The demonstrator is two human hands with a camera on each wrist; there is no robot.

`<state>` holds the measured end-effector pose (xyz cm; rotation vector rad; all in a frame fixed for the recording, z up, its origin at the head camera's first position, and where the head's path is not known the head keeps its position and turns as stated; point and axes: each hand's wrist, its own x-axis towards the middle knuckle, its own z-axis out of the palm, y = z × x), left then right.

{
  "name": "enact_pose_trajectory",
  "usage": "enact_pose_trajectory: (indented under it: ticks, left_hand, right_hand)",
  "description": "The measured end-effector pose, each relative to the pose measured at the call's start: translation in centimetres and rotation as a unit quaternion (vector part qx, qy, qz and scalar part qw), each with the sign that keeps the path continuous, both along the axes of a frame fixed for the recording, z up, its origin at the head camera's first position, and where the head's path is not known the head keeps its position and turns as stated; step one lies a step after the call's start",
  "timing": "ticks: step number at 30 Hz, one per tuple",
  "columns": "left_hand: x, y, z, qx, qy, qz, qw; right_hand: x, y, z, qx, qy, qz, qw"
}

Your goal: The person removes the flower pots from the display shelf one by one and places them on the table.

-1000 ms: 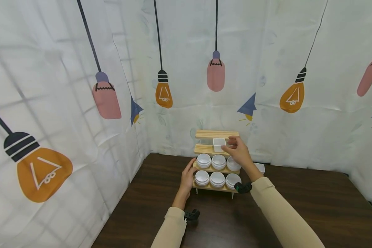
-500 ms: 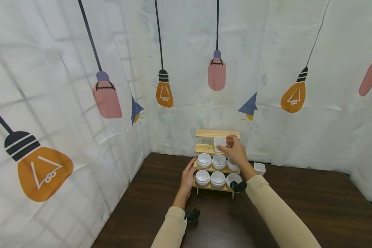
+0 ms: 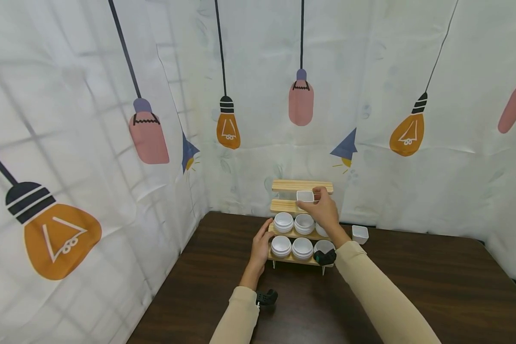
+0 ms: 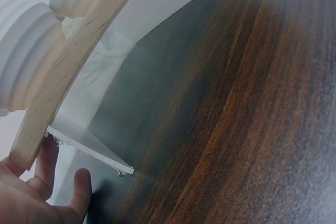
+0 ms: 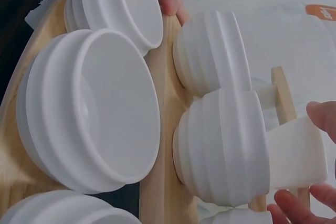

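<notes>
A tiered wooden rack (image 3: 301, 186) stands against the back wall. Its two lower shelves bear white round ribbed bowls (image 3: 283, 221), shown close in the right wrist view as ribbed bowls (image 5: 94, 108). On the third tier from the bottom is a small white square bowl (image 3: 304, 196). My right hand (image 3: 325, 210) pinches that bowl from its right, thumb in front and fingers behind. My left hand (image 3: 259, 246) grips the rack's left end; the left wrist view has fingers (image 4: 46, 169) curled behind the wooden shelf end (image 4: 58, 80).
Another white square bowl (image 3: 360, 234) sits on the dark wooden table (image 3: 413, 277), right of the rack. White curtains (image 3: 258, 57) printed with hanging lamps close off the back and left. A black wrist strap (image 3: 324, 257) overlaps the lowest right bowl.
My right hand has shifted slightly left, and its thumb now covers the front of the square bowl. The other square bowl shows fully beside the sleeve. My left hand stays put.
</notes>
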<state>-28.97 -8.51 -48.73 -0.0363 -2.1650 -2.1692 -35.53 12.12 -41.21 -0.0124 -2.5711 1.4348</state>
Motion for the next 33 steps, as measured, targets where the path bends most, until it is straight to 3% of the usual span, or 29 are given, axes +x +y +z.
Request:
enact_pose_trajectory:
  ticks: [17,33]
  left_hand:
    - [-0.08,0.01,-0.13,0.003,0.008,-0.006,1.0]
    - [0.31,0.14,0.28,-0.013,0.006,-0.002,0.9999]
  right_hand:
    - [0.26,-0.59,0.33,0.015,-0.008,-0.018,1.0]
    - [0.74,0.17,0.43,-0.005,-0.02,0.008,1.0]
